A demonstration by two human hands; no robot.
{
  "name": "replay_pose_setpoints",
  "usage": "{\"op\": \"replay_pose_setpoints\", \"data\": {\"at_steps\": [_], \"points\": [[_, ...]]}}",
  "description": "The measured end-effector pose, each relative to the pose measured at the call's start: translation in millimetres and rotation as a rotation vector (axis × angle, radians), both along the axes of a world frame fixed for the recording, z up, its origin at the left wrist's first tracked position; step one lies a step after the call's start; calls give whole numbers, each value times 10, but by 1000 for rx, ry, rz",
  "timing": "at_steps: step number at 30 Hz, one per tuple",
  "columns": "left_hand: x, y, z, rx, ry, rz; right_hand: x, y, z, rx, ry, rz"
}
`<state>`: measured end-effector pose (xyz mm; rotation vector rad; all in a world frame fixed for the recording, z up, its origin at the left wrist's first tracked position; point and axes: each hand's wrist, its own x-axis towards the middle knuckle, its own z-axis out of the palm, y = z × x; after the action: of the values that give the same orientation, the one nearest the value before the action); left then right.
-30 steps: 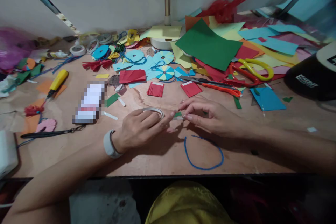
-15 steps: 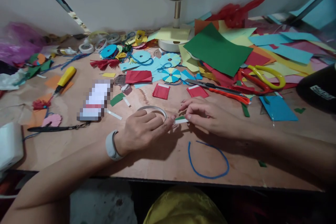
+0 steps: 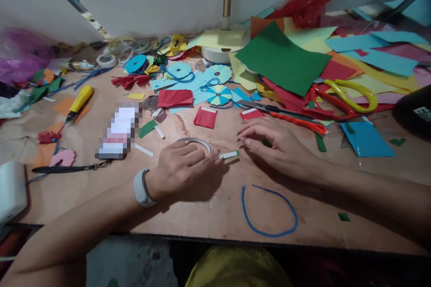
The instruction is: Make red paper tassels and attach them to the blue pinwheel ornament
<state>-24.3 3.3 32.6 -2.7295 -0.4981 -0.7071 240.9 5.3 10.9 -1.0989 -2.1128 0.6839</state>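
Observation:
My left hand is closed, with thumb and fingertip pinching a small green paper strip with white tape on its face. A roll of tape rests at the same hand, partly hidden behind its fingers; whether they grip it I cannot tell. To the right of the strip, my right hand hovers low over the table, its fingers loosely bent and apart. A bit of green paper shows beneath its palm. Below the hands lies a curved blue cord.
Red folded papers, an orange box cutter and scissors lie beyond my hands. A phone and yellow-handled cutter are at left. Coloured paper sheets pile up by the fan. A dark cup stands at right.
My right hand has let go of the green strip and drawn back to the right. The strip stays in my left hand, its white taped face now showing more. The view has shifted slightly.

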Motion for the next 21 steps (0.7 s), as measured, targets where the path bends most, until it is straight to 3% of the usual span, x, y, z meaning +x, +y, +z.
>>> {"op": "replay_pose_setpoints", "data": {"at_steps": [8,21], "points": [[41,25,-29,23,55,4,167,-161,-140,333,-107,85],[82,36,-70,32,84,30,153,-134,-176,336,-66,100]]}}
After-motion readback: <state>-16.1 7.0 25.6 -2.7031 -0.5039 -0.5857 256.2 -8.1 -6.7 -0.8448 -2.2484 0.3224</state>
